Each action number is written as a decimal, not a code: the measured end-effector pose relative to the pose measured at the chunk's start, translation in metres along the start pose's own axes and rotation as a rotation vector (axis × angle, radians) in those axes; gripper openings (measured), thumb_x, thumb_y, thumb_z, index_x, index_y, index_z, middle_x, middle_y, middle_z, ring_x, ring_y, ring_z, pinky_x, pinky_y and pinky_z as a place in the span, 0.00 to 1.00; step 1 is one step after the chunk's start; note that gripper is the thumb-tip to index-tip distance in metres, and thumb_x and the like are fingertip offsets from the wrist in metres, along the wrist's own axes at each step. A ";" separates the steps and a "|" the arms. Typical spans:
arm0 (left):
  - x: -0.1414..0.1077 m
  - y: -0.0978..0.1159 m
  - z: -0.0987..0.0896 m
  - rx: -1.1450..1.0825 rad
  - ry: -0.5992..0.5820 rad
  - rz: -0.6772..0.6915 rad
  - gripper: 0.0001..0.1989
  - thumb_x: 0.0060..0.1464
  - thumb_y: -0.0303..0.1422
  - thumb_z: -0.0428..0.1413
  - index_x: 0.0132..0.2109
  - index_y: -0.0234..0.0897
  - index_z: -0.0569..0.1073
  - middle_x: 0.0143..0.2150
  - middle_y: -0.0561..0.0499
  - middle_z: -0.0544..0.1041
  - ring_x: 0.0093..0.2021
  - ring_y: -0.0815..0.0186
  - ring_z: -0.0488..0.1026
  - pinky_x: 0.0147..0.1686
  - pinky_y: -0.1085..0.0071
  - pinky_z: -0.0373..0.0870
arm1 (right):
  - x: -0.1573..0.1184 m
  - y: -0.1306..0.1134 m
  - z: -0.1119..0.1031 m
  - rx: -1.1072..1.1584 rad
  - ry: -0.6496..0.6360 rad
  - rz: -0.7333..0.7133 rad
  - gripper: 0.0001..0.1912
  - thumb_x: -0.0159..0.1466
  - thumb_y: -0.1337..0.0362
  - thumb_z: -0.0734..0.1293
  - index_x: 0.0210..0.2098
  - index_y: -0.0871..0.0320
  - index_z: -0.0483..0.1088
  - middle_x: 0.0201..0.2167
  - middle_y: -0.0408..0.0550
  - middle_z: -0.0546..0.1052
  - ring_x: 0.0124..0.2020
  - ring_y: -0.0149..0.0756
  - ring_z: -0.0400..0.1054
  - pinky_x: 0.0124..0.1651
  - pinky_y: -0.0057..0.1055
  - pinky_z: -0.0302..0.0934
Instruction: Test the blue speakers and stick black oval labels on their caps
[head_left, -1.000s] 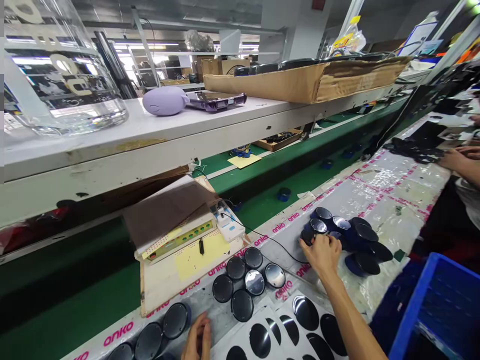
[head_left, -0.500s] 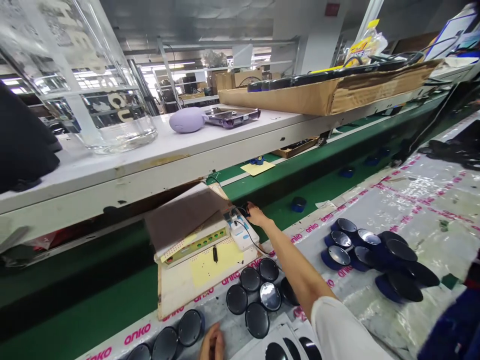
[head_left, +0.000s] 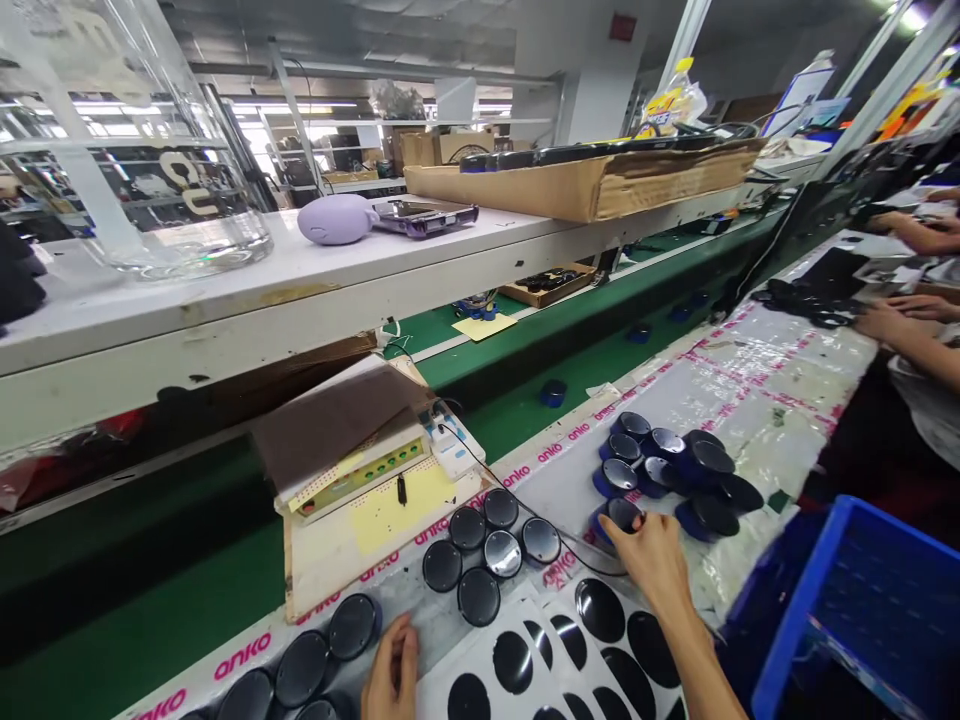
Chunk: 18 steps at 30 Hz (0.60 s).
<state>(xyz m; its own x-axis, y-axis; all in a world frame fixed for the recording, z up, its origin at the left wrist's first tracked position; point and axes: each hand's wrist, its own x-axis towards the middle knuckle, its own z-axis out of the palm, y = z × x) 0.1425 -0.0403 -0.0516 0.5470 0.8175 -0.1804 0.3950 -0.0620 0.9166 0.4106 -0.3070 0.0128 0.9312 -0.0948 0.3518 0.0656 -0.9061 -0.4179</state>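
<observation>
My right hand [head_left: 654,560] is closed, thumb and fingers gripping the rim of a squat round part [head_left: 619,514] with a blue side and a glossy dark top. Just beyond it stands a cluster of like round parts [head_left: 658,474]. Low in the picture, my left hand [head_left: 393,668] rests on the table with its fingers curled together and nothing visible in them. Round parts [head_left: 354,626] lie to its left, and another group [head_left: 478,596] lies beyond it to the right. Between my hands are white sheets of black round stickers [head_left: 513,661], partly overlapping.
A green conveyor belt [head_left: 517,425] with scattered round parts runs behind the table. A board carries a control box [head_left: 367,478] and a white power strip [head_left: 456,447], whose cable crosses the table. Overhead is a white shelf [head_left: 315,290]. A blue crate [head_left: 870,600] and co-workers' hands are right.
My right hand has come back from beside the power strip to the round parts and taken hold of one. My left hand shows more and stays near the table edge. The view has swung right.
</observation>
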 end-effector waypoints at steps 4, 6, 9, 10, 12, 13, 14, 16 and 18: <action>0.001 0.005 -0.008 0.016 -0.084 0.021 0.32 0.49 0.58 0.48 0.49 0.37 0.70 0.39 0.46 0.78 0.42 0.56 0.76 0.39 0.63 0.74 | -0.002 0.009 0.000 -0.037 0.068 0.070 0.16 0.57 0.48 0.62 0.27 0.54 0.62 0.35 0.60 0.67 0.37 0.54 0.66 0.35 0.51 0.63; 0.002 0.005 -0.011 0.024 -0.120 0.024 0.31 0.49 0.57 0.49 0.50 0.37 0.70 0.40 0.46 0.77 0.42 0.56 0.75 0.42 0.62 0.73 | 0.006 -0.004 0.001 -0.065 0.088 0.072 0.15 0.60 0.51 0.62 0.34 0.59 0.66 0.46 0.64 0.65 0.48 0.59 0.61 0.44 0.57 0.59; 0.002 0.005 -0.013 0.011 -0.119 0.030 0.31 0.48 0.57 0.51 0.49 0.37 0.70 0.39 0.45 0.78 0.42 0.56 0.76 0.42 0.63 0.72 | 0.029 -0.039 0.010 -0.071 0.036 -0.013 0.15 0.62 0.56 0.64 0.44 0.60 0.66 0.54 0.56 0.63 0.55 0.50 0.57 0.52 0.53 0.56; 0.002 0.006 -0.013 0.004 -0.110 0.033 0.32 0.47 0.58 0.51 0.49 0.37 0.71 0.39 0.45 0.78 0.42 0.56 0.76 0.42 0.63 0.73 | 0.040 -0.052 0.016 -0.064 -0.002 -0.056 0.16 0.62 0.57 0.65 0.46 0.60 0.66 0.54 0.53 0.64 0.54 0.46 0.59 0.52 0.49 0.57; 0.001 0.006 -0.010 -0.010 -0.088 0.035 0.33 0.47 0.59 0.50 0.48 0.37 0.70 0.38 0.45 0.78 0.41 0.55 0.76 0.39 0.64 0.74 | 0.068 -0.077 0.031 -0.050 -0.080 -0.123 0.17 0.64 0.58 0.64 0.49 0.60 0.66 0.52 0.51 0.67 0.50 0.42 0.63 0.50 0.45 0.61; 0.000 0.005 -0.008 -0.018 -0.073 0.038 0.34 0.46 0.60 0.50 0.48 0.36 0.70 0.38 0.45 0.78 0.41 0.55 0.77 0.37 0.65 0.74 | 0.082 -0.088 0.040 -0.045 -0.115 -0.138 0.17 0.64 0.58 0.64 0.49 0.60 0.65 0.51 0.51 0.68 0.49 0.41 0.65 0.49 0.44 0.62; -0.001 0.005 -0.005 -0.024 -0.049 0.039 0.35 0.45 0.61 0.49 0.47 0.36 0.70 0.37 0.45 0.78 0.40 0.55 0.77 0.36 0.65 0.74 | 0.097 -0.097 0.049 -0.042 -0.146 -0.142 0.17 0.64 0.58 0.64 0.50 0.60 0.65 0.50 0.51 0.68 0.47 0.40 0.66 0.48 0.44 0.63; -0.001 0.003 0.002 -0.029 0.027 0.028 0.35 0.44 0.63 0.48 0.45 0.36 0.71 0.35 0.46 0.79 0.36 0.55 0.78 0.32 0.66 0.74 | 0.125 -0.109 0.067 -0.038 -0.198 -0.127 0.17 0.65 0.59 0.64 0.50 0.60 0.65 0.49 0.51 0.69 0.45 0.39 0.67 0.46 0.42 0.65; -0.001 -0.001 0.010 -0.013 0.134 0.004 0.34 0.44 0.63 0.47 0.43 0.38 0.72 0.34 0.46 0.79 0.34 0.56 0.78 0.28 0.68 0.74 | 0.147 -0.115 0.082 -0.033 -0.231 -0.100 0.17 0.65 0.59 0.64 0.51 0.60 0.65 0.49 0.51 0.69 0.45 0.39 0.68 0.45 0.42 0.65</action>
<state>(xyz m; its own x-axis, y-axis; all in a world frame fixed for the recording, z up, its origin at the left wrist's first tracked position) 0.1485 -0.0465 -0.0561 0.4451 0.8863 -0.1281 0.3824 -0.0588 0.9221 0.5689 -0.1830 0.0440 0.9782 0.0887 0.1879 0.1528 -0.9197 -0.3615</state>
